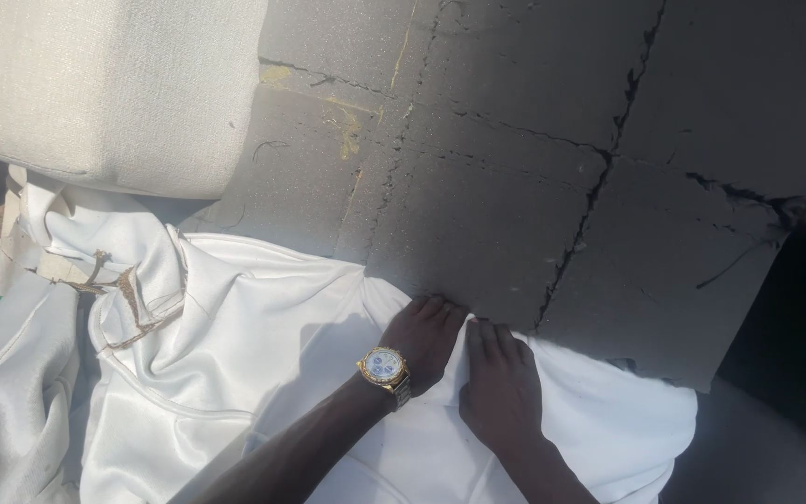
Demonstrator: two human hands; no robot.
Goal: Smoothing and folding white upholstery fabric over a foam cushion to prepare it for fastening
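Note:
A white cloth (263, 336) lies spread and rumpled across the lower part of the view. Its far edge meets a grey cracked foam slab (515, 168). My left hand (426, 338), with a gold wristwatch (385, 367) on the wrist, presses flat on the cloth at that edge, fingers together and tips against the slab. Right beside it, my right hand (499, 387) lies flat on the cloth too, its fingers pointing at the slab. Neither hand grips anything that I can see.
A pale woven cushion or upholstered block (104, 89) fills the upper left. Frayed cloth edges and a strip of trim (114, 289) bunch at the left. A dark shadowed area (795, 355) lies at the right, and bare ground shows at the far left.

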